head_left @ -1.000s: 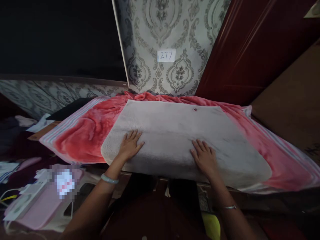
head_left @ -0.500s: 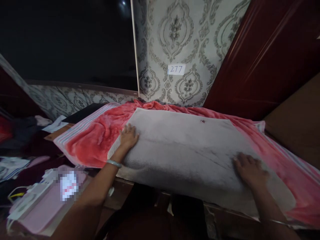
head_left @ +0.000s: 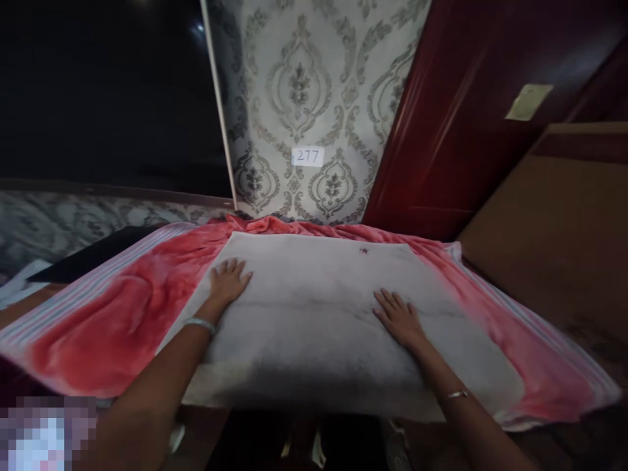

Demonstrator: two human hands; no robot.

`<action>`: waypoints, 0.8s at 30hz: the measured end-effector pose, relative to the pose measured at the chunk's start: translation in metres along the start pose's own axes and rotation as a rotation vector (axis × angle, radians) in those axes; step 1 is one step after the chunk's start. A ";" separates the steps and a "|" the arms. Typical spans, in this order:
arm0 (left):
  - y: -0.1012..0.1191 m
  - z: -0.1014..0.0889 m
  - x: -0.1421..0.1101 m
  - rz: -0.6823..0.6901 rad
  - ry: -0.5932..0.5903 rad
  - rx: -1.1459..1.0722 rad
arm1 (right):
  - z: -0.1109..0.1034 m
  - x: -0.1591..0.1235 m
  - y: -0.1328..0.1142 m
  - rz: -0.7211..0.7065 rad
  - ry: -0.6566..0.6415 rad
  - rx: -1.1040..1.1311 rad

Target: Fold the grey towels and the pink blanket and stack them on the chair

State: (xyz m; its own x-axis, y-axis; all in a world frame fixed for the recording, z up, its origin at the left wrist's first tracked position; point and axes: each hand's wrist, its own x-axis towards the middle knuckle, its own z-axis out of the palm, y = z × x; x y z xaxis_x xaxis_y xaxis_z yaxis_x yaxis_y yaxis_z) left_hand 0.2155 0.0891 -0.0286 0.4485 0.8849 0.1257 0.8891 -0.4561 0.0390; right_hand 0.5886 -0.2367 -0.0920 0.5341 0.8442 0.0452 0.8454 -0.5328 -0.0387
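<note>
A pale grey-white cloth (head_left: 294, 347) lies spread over a red-pink plush blanket (head_left: 122, 301). Faint dark creases run across its middle, and a small dark red mark sits near its far edge. My left hand (head_left: 229, 281) rests palm down by the cloth's left edge, fingers spread. Towards the right of the middle, my right hand (head_left: 400, 317) lies flat on the same cloth, its fingers stretched out. Neither hand grips anything. The near edge of the cloth hangs down at the front.
A large dark screen (head_left: 108, 98) stands at the back left, against patterned wallpaper (head_left: 299, 59) bearing a paper marked 277 (head_left: 308, 156). Dark red panelling (head_left: 441, 118) and a brown box-like surface (head_left: 554, 229) are on the right. A blurred-out patch covers the lower left corner.
My right hand has slid inward and away from me over the cloth, from near its right side. My left hand stays by the left edge. The view has turned to the right.
</note>
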 end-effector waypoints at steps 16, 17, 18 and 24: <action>-0.003 0.003 0.011 -0.003 0.052 0.029 | -0.037 0.069 -0.027 -0.103 0.020 0.097; -0.002 0.003 0.011 -0.002 0.044 0.035 | -0.035 0.074 -0.028 -0.145 -0.007 0.093; -0.002 0.002 0.012 0.000 0.037 0.043 | -0.034 0.078 -0.024 -0.143 -0.019 0.086; -0.003 0.001 0.014 0.012 0.028 0.081 | -0.036 0.091 0.060 0.219 0.023 0.033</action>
State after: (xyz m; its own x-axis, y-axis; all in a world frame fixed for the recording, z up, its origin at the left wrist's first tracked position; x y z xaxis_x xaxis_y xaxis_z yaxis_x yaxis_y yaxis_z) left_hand 0.2191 0.1029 -0.0278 0.4570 0.8761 0.1535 0.8888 -0.4563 -0.0424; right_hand 0.6879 -0.1937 -0.0538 0.7050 0.7071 0.0552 0.7090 -0.7004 -0.0828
